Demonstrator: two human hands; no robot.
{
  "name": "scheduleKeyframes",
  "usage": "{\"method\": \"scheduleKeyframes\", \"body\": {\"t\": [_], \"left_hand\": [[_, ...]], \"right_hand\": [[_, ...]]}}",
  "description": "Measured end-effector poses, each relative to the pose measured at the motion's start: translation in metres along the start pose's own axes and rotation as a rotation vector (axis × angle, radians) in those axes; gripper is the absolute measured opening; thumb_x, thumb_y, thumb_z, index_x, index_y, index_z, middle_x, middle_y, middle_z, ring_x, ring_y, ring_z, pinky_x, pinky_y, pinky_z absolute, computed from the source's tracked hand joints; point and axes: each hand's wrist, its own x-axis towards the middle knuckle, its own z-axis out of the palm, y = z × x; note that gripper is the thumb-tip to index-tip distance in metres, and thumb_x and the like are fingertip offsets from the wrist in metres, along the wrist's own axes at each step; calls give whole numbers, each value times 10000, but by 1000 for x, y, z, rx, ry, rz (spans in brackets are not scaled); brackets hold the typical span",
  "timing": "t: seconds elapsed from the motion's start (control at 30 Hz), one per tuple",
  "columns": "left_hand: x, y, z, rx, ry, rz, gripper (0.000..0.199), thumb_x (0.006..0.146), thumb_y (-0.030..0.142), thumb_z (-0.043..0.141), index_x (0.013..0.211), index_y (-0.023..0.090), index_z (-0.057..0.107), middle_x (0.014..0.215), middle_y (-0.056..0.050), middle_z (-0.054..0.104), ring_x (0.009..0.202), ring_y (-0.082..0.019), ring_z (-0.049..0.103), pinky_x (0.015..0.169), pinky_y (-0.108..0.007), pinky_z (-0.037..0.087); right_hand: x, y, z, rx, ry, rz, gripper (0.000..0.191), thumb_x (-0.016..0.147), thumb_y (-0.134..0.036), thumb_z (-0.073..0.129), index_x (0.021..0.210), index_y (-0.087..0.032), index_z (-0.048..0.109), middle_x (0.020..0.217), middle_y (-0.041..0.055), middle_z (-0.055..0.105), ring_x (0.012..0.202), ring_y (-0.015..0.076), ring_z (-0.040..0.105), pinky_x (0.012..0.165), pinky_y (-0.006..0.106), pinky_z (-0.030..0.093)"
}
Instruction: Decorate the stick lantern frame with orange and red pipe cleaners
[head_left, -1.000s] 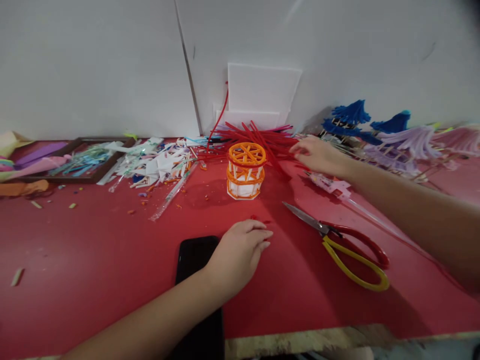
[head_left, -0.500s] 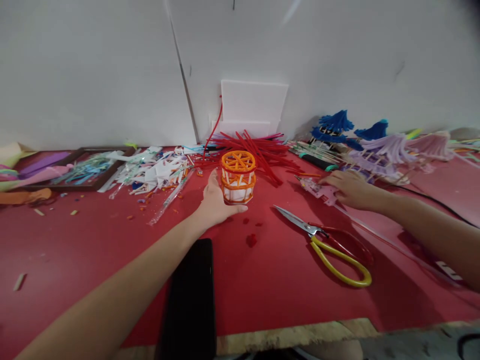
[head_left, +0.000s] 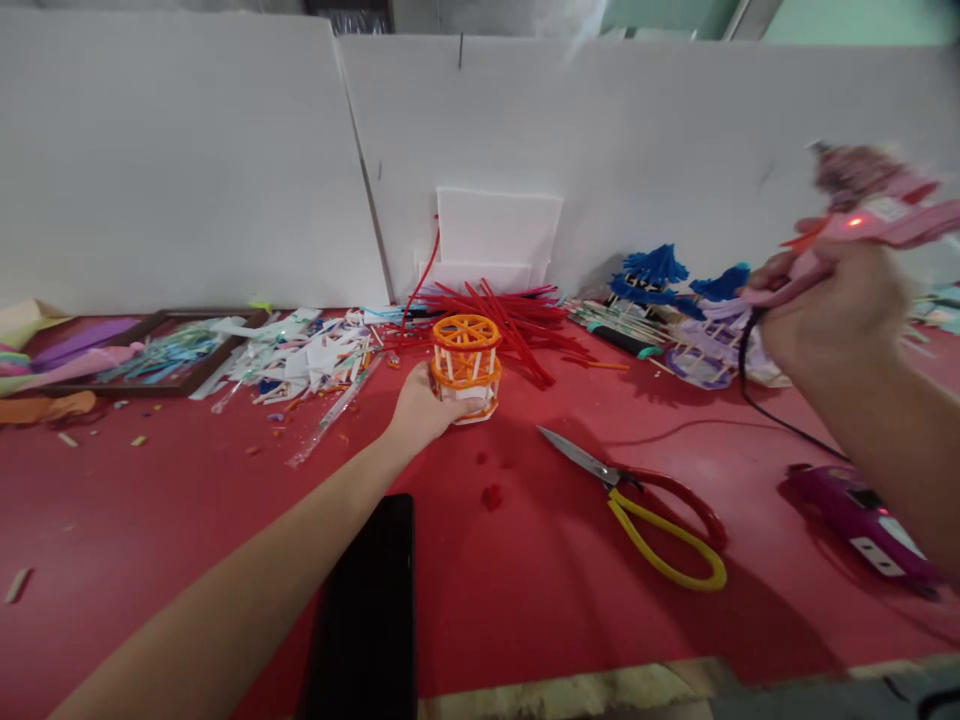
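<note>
My left hand (head_left: 424, 408) is wrapped round the lower part of a small round craft frame (head_left: 466, 340), with orange rings and pale sticks. The frame stands upright, and its near left side is partly hidden by my fingers. On the right, raised well above the table, my right hand (head_left: 844, 300) grips a pink glue gun (head_left: 874, 195). A red light glows on its side, its dark nozzle points up and left, and a black cord hangs below. Scissors (head_left: 630, 490) with one yellow and one red handle lie between my hands.
A black phone (head_left: 367, 610) lies by my left forearm. Red pipe cleaners (head_left: 510, 330) and white boards (head_left: 499, 235) are behind the frame. Scraps (head_left: 315, 355) spread at left. Blue-topped models (head_left: 652, 275) and a purple device (head_left: 862, 525) are at right.
My right hand has lifted the glue gun off the table, up and to the right. My left hand has closed from open fingers onto the craft frame. The view has tilted up slightly.
</note>
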Motion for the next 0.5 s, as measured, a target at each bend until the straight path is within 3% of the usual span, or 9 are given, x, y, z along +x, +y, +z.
{"method": "scheduleKeyframes", "body": {"t": [0.1,0.3,0.4,0.5], "left_hand": [[-9,9,-1,-47,23,-29,557,517,214,855,955,165,515,1049,-123,688,983,-275,676,906,-464,521],[-46,20,-3,-212,-54,-44,491,618,308,810,970,180,492,1045,-89,684,993,-244,670,900,-442,531],[-64,23,-4,-427,-55,-101,499,617,261,808,984,205,475,1061,-53,663,1034,-223,650,955,-434,502],[-72,20,-4,-498,-46,-99,519,590,217,795,971,220,444,1060,-30,646,1027,-205,649,988,-426,484]], "right_hand": [[-15,-16,12,144,-112,68,151,524,-271,453,565,-228,314,594,-27,313,499,112,346,546,332,392],[-73,-25,36,233,-455,96,204,578,-233,463,475,-223,287,522,-8,341,461,132,382,529,385,436],[-92,-20,49,232,-491,-9,157,591,-206,469,494,-222,346,526,-2,392,489,144,434,524,365,440],[-111,-8,58,188,-430,-162,70,635,-192,482,572,-215,460,541,-5,441,517,154,473,517,338,440]]}}
